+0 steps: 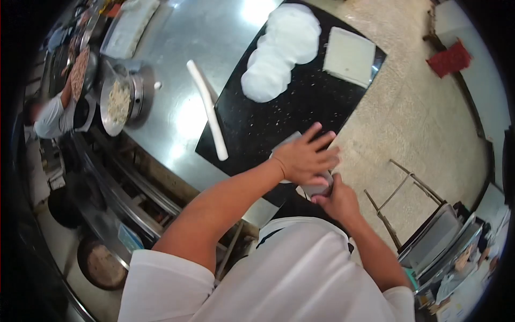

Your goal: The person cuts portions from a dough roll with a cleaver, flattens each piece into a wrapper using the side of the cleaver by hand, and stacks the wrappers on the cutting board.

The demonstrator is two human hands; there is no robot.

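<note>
Near the front edge of the black board (252, 121), my left hand (308, 160) lies palm down with fingers spread, over a grey flat tool (316, 188). My right hand (339, 201) is wrapped round the near right end of that tool. Part of something pale shows under my left hand, mostly hidden. Thin white dough rounds (268, 72) lie overlapping in a row at the board's far side. To their right is a pale square sheet (350, 56). A long white dough roll (208, 110) crosses the board's left edge onto the metal table.
The steel table (171, 53) holds a scale with a bowl of chopped filling (119, 102) and a wrapped tray (130, 27). Another person (56, 115) stands at the far left with a pan. A folding metal stand (410, 174) is on the floor at right; a red cloth (449, 58) lies beyond.
</note>
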